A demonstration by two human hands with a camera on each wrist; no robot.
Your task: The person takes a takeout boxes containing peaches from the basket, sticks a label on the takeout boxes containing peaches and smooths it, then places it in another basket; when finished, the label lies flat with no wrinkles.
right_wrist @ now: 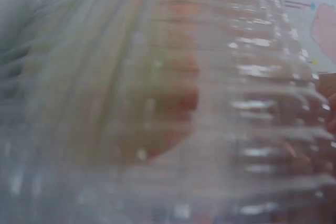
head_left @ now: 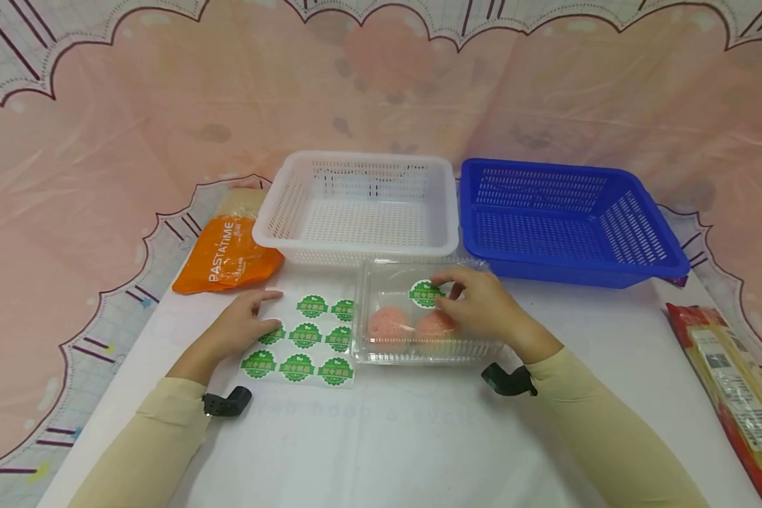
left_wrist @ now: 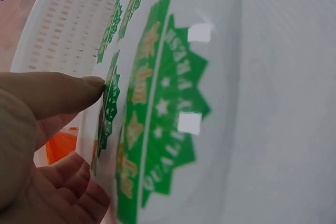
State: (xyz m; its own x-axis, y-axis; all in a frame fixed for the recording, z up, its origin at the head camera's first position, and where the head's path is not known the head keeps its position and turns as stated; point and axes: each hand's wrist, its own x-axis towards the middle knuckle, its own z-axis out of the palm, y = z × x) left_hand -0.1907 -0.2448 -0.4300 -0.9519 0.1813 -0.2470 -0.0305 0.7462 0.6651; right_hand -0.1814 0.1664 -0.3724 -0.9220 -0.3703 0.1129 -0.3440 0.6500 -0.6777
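A round green-and-white sticker point(head_left: 422, 294) lies over the lid of a clear plastic clamshell box point(head_left: 390, 279). My right hand point(head_left: 482, 307) pinches its right edge between thumb and index finger. Inside the box sit two pinkish round fruits, one at the left point(head_left: 390, 327) and one partly behind the right hand point(head_left: 437, 329). My left hand point(head_left: 238, 328) rests at the left edge of a sticker sheet point(head_left: 286, 314), its thumb touching a sticker point(left_wrist: 111, 103) and its index finger stretched out. The right wrist view is blurred by the box's ribbed side point(right_wrist: 257, 103).
Behind the box stand a white basket point(head_left: 355, 247) and a blue basket point(head_left: 578, 271). An orange bag point(head_left: 228, 261) lies at the back left, and a red-edged packet point(head_left: 730, 381) at the right edge of the table point(head_left: 387, 444).
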